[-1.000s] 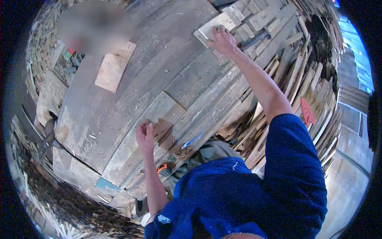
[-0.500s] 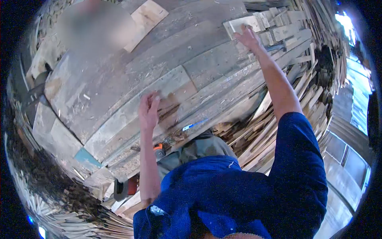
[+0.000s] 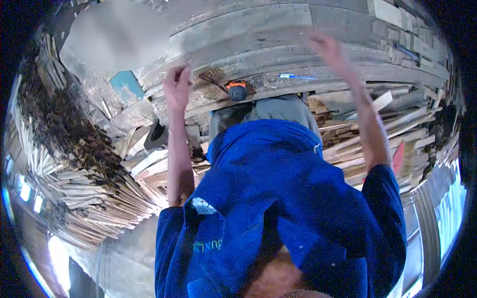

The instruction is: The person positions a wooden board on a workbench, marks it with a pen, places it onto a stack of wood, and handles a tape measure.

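Observation:
Over the left part of the wooden bench (image 3: 238, 24), my left hand (image 3: 176, 88) is raised with loosely curled, parted fingers and nothing in them. To its right an orange and black tape measure (image 3: 237, 91) lies near the bench's front edge. A slim blue and white, pen-like item (image 3: 298, 76) rests farther right along that edge. My right hand (image 3: 329, 50) hovers above the boards beyond it, smeared by motion, so its fingers cannot be made out clearly.
Light wood pieces (image 3: 387, 12) lie at the upper right, with a dark metal tool (image 3: 407, 53) beside them. A teal piece (image 3: 126, 85) sits at the left. Stacked wood strips (image 3: 387, 134) fill the space below the bench, and dark scraps (image 3: 84, 114) are heaped at the left.
My right hand has left the light board at the upper right and come back toward me. The view has tilted down and turned, bringing the tape measure fully into sight.

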The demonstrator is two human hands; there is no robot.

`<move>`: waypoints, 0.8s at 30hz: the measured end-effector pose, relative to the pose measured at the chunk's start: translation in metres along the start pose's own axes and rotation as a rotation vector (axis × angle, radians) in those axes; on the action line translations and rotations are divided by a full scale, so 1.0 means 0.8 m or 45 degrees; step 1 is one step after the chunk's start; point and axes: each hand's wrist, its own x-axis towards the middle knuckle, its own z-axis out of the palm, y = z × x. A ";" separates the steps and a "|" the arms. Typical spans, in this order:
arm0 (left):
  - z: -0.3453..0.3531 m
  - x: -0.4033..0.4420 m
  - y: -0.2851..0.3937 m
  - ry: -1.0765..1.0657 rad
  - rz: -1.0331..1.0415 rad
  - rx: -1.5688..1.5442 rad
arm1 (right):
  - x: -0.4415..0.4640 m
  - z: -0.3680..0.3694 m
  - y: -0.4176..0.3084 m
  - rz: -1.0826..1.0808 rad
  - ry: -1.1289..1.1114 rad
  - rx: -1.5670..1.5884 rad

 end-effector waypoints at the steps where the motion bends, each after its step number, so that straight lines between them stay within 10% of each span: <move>1: -0.002 -0.011 -0.008 -0.048 -0.031 0.062 | -0.028 0.023 -0.032 -0.044 -0.139 0.026; 17: 0.063 -0.052 -0.021 -0.199 -0.081 -0.085 | -0.116 0.252 -0.076 -0.043 0.291 -0.301; 24: 0.048 -0.046 -0.021 0.079 0.551 0.510 | -0.128 0.262 -0.067 -0.019 0.280 -0.205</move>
